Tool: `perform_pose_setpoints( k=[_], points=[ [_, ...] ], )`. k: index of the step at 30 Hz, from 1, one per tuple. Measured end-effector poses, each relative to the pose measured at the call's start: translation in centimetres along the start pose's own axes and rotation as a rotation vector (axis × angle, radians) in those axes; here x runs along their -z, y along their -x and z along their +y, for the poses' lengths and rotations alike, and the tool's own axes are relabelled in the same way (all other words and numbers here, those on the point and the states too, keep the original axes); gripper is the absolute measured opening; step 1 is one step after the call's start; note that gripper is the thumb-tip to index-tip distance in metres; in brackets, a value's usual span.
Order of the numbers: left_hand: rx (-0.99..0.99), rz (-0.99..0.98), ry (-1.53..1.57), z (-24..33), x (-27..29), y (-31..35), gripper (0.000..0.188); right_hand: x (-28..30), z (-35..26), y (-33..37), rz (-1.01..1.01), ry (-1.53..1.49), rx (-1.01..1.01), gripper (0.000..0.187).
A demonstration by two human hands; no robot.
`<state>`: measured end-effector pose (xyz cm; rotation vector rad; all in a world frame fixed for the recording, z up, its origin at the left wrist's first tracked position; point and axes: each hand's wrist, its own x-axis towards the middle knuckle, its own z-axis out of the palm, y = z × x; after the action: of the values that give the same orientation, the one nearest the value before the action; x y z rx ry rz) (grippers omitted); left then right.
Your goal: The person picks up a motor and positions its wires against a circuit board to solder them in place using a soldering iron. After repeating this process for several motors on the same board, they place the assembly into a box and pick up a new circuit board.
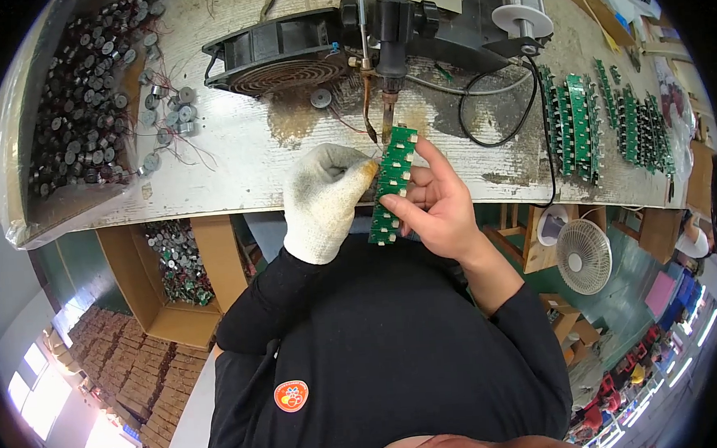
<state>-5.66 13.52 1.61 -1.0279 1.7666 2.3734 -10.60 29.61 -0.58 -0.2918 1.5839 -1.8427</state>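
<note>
My bare right hand (443, 207) grips a strip of green circuit boards (394, 181), thumb on its face and fingers behind. The strip stands nearly upright under the tip of a soldering iron (388, 113) and a thin metal tube (367, 102). At the strip's upper left edge, my left hand (322, 197), in a white glove with stained fingertips, is closed in a pinch. What it pinches is too small to make out. Just beyond lies a small round motor (320, 99), its thin reddish wire trailing toward the iron's tip.
Many small motors (85, 117) fill a plastic-lined box at left. Behind the iron stand a black fan (277, 58) and a solder wire spool (520, 5). A black cable (484, 140) loops right of it. Stacked green board strips (576, 123) sit farther right. A cardboard box (177, 315) stands below the table edge.
</note>
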Motion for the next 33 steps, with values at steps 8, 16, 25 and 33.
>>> perform_pose_setpoints(
  k=[8,16,25,33],
  points=[
    [-0.058,-0.039,0.028,0.2,-0.2,0.0,0.015,0.0,-0.3,0.2,-0.039,-0.044,-0.033,0.074],
    [-0.068,-0.04,0.002,0.4,-0.2,-0.2,0.013,0.0,0.0,0.1,-0.045,-0.054,-0.005,0.076],
    [-0.041,-0.041,0.052,0.3,-0.4,-0.2,0.014,0.0,-0.5,0.1,-0.038,-0.04,0.012,0.076],
    [-0.039,-0.026,0.057,0.1,-0.1,0.0,0.016,0.1,0.7,0.1,-0.041,-0.013,-0.008,0.076]
  ],
)
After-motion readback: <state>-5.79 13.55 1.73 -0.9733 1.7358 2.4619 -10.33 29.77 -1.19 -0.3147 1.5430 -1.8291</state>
